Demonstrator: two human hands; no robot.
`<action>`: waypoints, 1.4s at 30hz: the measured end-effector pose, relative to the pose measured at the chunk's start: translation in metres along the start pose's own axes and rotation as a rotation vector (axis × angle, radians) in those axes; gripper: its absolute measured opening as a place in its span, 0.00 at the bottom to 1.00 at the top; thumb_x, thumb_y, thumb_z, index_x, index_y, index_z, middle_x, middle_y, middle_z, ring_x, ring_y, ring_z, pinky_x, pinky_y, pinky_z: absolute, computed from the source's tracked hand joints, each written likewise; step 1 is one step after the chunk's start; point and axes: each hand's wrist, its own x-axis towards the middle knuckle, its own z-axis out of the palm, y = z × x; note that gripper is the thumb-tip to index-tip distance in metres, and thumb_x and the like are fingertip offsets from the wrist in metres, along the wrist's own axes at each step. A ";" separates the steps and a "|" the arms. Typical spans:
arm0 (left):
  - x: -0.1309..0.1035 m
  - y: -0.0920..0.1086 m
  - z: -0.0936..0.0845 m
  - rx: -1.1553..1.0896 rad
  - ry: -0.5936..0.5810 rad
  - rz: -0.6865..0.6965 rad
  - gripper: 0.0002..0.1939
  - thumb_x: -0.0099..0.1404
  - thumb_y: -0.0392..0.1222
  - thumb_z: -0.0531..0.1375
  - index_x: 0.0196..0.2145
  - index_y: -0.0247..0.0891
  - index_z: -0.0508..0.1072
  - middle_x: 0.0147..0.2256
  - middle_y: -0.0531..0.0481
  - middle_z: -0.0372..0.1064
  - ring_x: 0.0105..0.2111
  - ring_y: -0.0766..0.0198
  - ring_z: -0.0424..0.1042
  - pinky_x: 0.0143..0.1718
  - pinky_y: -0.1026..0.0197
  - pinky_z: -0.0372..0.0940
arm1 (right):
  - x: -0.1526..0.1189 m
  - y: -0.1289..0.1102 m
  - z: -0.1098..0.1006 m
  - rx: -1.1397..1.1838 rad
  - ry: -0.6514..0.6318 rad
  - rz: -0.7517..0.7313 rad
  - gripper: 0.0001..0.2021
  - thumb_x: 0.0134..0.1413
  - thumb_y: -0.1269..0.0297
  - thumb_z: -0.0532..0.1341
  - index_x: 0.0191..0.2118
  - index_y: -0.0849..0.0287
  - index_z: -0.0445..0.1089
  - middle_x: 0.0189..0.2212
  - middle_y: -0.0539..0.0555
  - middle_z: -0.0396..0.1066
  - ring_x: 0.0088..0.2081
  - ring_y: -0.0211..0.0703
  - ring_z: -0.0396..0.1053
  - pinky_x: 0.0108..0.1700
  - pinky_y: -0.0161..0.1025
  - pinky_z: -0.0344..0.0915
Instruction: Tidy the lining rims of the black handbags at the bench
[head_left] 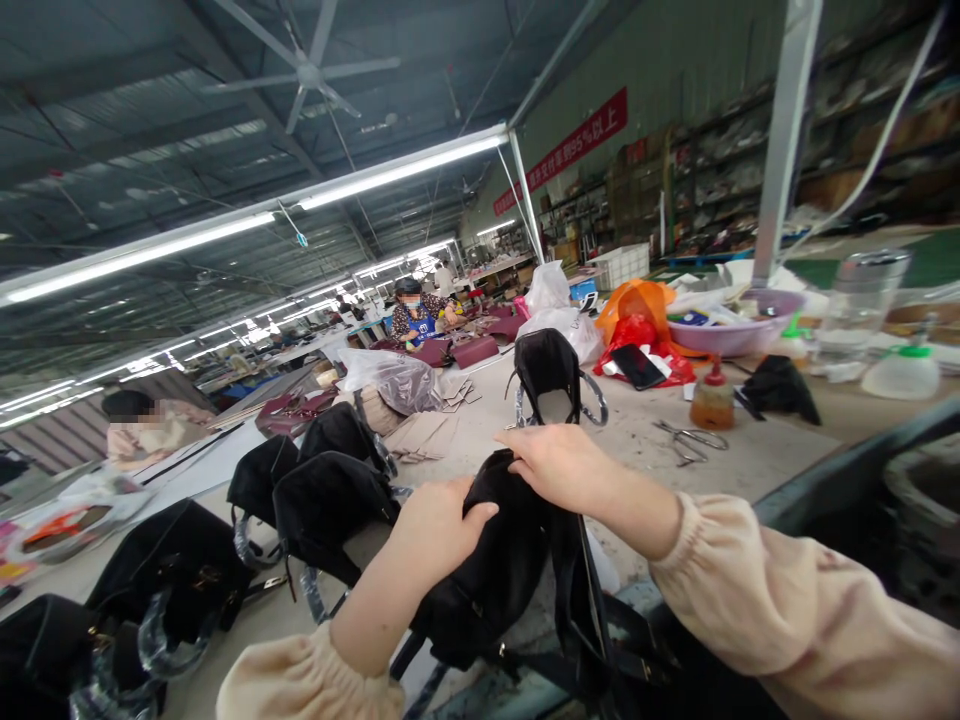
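At the near edge of the table, a black bag (495, 575) with dangling straps is between my hands. My left hand (431, 530) grips its upper left side, with the thumb in front and the other fingers hidden behind the fabric. The bag's top edge is held by my right hand (559, 465), whose fingers reach left over it. Just beyond stands another black bag (549, 365) with plastic-wrapped handles. To the left are several more black bags, among them one (330, 505) near my left forearm and one (172, 570) farther left.
Scissors (690, 440), a bottle of amber liquid (712, 400) and a black phone (639, 367) lie to the right. Behind them is a purple basin (750, 335). Clear plastic (394, 378) and maroon pieces lie farther back. A co-worker (420, 315) sits across; another person is at left.
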 end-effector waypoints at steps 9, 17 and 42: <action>0.021 0.011 0.012 0.113 -0.003 -0.160 0.21 0.67 0.48 0.47 0.36 0.35 0.75 0.33 0.39 0.75 0.35 0.53 0.74 0.35 0.57 0.63 | -0.010 0.005 -0.011 0.184 0.107 -0.018 0.17 0.58 0.62 0.57 0.52 0.57 0.66 0.43 0.56 0.71 0.44 0.46 0.69 0.46 0.41 0.65; 0.032 0.008 0.013 0.021 -0.025 -0.219 0.22 0.66 0.49 0.47 0.32 0.32 0.76 0.33 0.37 0.75 0.37 0.53 0.73 0.38 0.57 0.62 | -0.121 -0.057 0.003 0.250 0.175 0.101 0.51 0.43 0.48 0.65 0.67 0.55 0.37 0.64 0.66 0.42 0.59 0.71 0.51 0.49 0.60 0.66; -0.050 -0.020 -0.043 -0.488 0.025 -0.065 0.16 0.61 0.52 0.55 0.26 0.39 0.74 0.25 0.52 0.71 0.27 0.65 0.70 0.30 0.66 0.62 | -0.048 0.044 0.051 0.951 -0.003 0.032 0.30 0.42 0.78 0.52 0.55 0.59 0.65 0.54 0.55 0.66 0.55 0.47 0.63 0.58 0.50 0.56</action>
